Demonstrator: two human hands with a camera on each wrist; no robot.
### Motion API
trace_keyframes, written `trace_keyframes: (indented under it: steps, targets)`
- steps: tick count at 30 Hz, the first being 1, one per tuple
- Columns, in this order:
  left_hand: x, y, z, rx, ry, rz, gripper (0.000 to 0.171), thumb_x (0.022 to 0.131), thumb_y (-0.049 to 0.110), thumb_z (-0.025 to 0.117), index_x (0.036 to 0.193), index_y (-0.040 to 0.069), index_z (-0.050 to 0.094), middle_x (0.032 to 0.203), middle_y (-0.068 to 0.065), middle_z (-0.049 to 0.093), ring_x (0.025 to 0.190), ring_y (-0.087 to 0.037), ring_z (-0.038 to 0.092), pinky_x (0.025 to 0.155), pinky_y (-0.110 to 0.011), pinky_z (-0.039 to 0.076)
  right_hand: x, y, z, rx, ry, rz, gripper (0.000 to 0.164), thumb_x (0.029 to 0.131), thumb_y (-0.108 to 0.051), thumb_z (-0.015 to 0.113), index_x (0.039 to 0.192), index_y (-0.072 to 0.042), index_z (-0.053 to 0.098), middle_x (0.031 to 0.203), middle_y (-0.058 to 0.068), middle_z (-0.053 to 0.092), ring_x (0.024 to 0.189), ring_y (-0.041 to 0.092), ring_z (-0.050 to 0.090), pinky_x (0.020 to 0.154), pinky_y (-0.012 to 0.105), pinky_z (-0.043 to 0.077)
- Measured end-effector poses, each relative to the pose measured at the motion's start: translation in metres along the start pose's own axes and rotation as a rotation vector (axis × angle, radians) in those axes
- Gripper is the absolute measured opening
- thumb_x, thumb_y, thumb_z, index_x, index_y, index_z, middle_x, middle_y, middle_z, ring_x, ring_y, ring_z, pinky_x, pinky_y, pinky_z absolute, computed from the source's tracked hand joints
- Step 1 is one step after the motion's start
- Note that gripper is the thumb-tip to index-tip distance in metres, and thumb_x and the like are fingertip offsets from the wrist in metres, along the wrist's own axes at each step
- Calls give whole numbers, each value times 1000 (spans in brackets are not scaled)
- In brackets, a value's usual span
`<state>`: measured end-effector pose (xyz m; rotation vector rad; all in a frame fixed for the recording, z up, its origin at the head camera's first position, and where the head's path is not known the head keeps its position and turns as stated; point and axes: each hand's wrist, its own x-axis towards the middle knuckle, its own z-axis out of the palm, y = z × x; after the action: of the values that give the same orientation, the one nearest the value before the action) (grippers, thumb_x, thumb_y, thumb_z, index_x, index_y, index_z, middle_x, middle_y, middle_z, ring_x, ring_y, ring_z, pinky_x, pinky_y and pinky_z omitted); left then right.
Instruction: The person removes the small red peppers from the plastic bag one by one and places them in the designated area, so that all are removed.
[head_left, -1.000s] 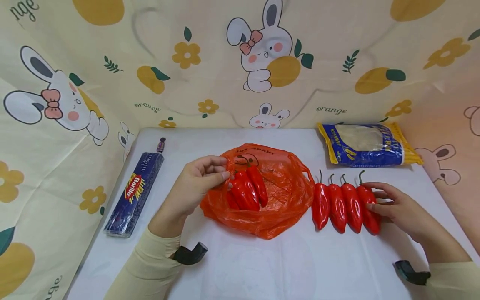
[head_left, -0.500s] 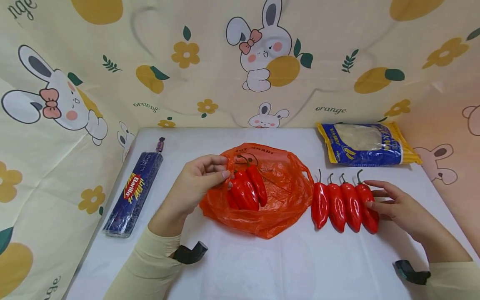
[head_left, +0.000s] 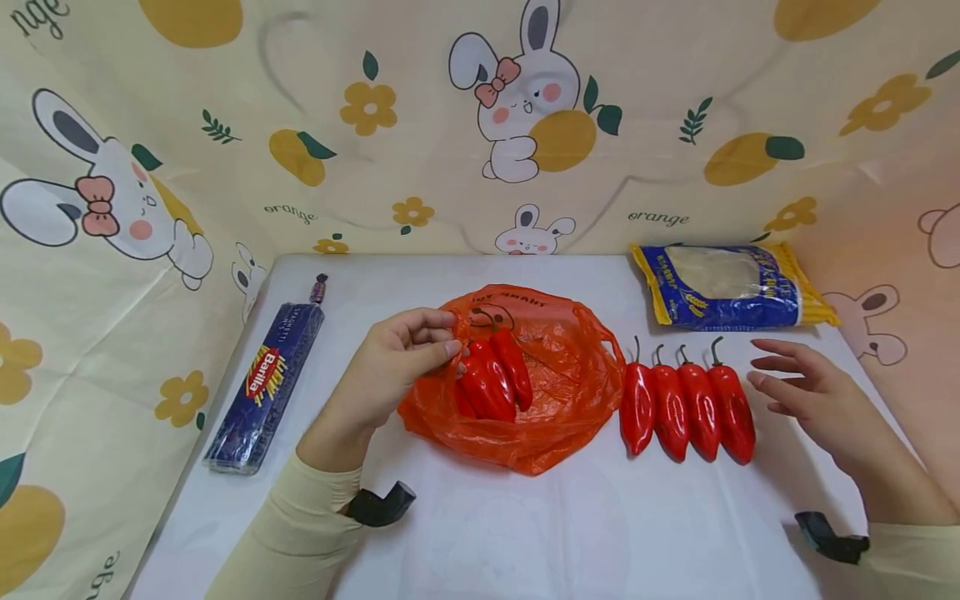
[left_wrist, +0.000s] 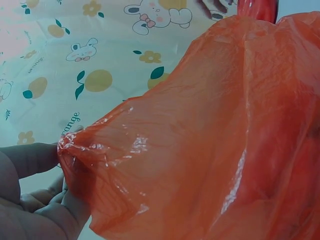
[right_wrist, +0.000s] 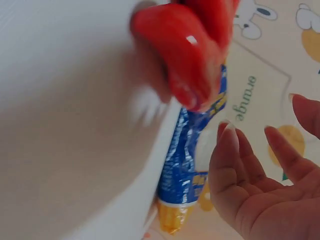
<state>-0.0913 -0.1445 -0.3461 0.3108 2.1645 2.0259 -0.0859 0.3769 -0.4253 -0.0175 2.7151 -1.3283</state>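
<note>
My left hand [head_left: 401,354] pinches the left edge of a red plastic bag [head_left: 562,392] between thumb and fingers; the left wrist view shows the film of the bag [left_wrist: 165,150] stretched away from the fingertips. Several red peppers [head_left: 491,379] lie inside the open bag. Right of it, more red peppers with green stems form a row, the rightmost pepper [head_left: 731,412] closest to my right hand [head_left: 813,396]. That hand hovers apart from the row, fingers loosely spread and holding nothing. In the right wrist view the end pepper [right_wrist: 185,55] is seen beyond the hand.
A blue Barilla spaghetti pack [head_left: 266,387] lies slanted at the left of the white table [head_left: 525,533]. At the back right sits a blue and yellow packet [head_left: 731,287] with a see-through window. Patterned cloth [head_left: 360,167] walls the back and sides.
My right hand has let go of the rightmost pepper and drawn off to the right. The left hand keeps its pinch on the bag, and the peppers stay in place.
</note>
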Motion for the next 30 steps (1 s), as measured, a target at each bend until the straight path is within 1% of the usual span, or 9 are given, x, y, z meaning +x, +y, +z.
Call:
trace_keyframes:
  steps: [1,4,7,10,14,20,23,25,30]
  targets:
    - [0,0,0,0,-2,1,33,104,-3,68,136,-11,63,108,-19,70,93,-21,71,90,-30,61,0,-2,1,8,8,-11,65,114,-26,60,169,-5,31,151,40,43,98,-14,56,76,25,62]
    - [0,0,0,4,-3,2,33,104,-3,67,136,-11,63,108,-19,70,93,-21,72,90,-30,61,-1,-10,4,32,22,-46,64,114,-26,61,170,-11,34,150,35,46,100,-14,57,76,25,62]
    - [0,0,0,8,0,-3,33,104,-3,68,136,-11,63,108,-19,70,94,-22,71,90,-30,61,-2,-20,9,47,33,-79,61,114,-24,61,169,-15,37,147,26,49,104,-11,60,78,24,61]
    - [-1,0,0,9,3,-8,33,104,-2,68,136,-10,64,108,-19,70,94,-22,71,91,-30,61,-3,-31,15,58,47,-117,59,114,-20,61,168,-16,40,144,17,52,107,-7,62,79,23,60]
    - [-1,0,0,10,5,-10,33,104,-2,68,135,-10,64,108,-19,69,93,-22,70,91,-30,61,-3,-45,25,79,53,-177,56,113,-14,62,166,-16,44,141,12,55,109,-2,63,82,21,59]
    - [-1,-1,0,6,5,-6,33,104,-3,68,135,-11,64,107,-19,70,93,-21,71,90,-30,61,-1,-60,43,138,15,-249,53,112,-12,63,163,-18,48,136,1,61,113,7,65,85,22,59]
    - [-1,-1,1,-1,7,-7,33,104,-3,68,135,-11,64,108,-19,70,92,-21,72,90,-30,61,0,-69,54,161,-23,-264,53,112,-14,63,162,-18,49,136,0,63,116,11,66,87,25,60]
    - [-1,-1,0,-7,5,-7,33,104,-3,68,135,-11,64,108,-19,70,92,-21,72,90,-30,61,1,-76,62,196,-52,-281,52,112,-13,62,162,-18,49,137,2,63,117,14,67,88,28,61]
    - [-1,-2,0,-9,1,-6,33,104,-4,68,135,-11,63,108,-20,70,91,-21,73,91,-31,61,3,-95,83,335,-130,-316,48,113,-12,59,160,-15,51,140,14,61,118,24,70,90,36,62]
